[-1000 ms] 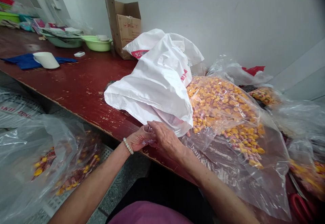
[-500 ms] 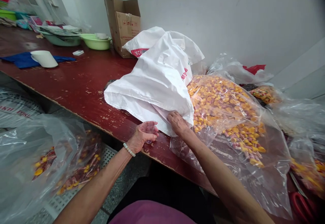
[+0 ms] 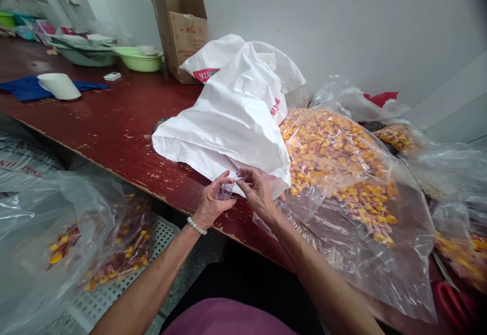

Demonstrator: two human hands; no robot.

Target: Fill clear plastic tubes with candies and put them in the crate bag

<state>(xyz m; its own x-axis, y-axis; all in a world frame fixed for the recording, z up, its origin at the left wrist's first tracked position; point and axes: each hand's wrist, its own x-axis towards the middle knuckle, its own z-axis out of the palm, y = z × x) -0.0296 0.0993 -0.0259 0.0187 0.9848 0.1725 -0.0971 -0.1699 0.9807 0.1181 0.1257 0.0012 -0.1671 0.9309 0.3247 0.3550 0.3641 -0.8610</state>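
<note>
My left hand [image 3: 210, 206], with a beaded bracelet at the wrist, is closed around a small clear plastic cup [image 3: 225, 191]. My right hand [image 3: 260, 194] is beside the cup's rim, its fingertips pinched together; whatever lies between them is too small and see-through to name. Behind both hands spreads a white woven sack [image 3: 232, 122], its open mouth toward me. To the right lies a large clear plastic bag [image 3: 403, 269] full of small yellow-capped pieces [image 3: 323, 142].
The red table [image 3: 125, 122] has a worn front edge. Farther back stand a cardboard box [image 3: 188, 38], a green basin [image 3: 139, 61] and a white cup [image 3: 61, 86]. Red-handled scissors [image 3: 451, 299] lie at lower right. Another clear bag [image 3: 34, 254] sits below the table at left.
My right hand has come out of the sack's mouth and moved left to the clear cup. The left hand still holds the cup, now turned slightly toward the right hand.
</note>
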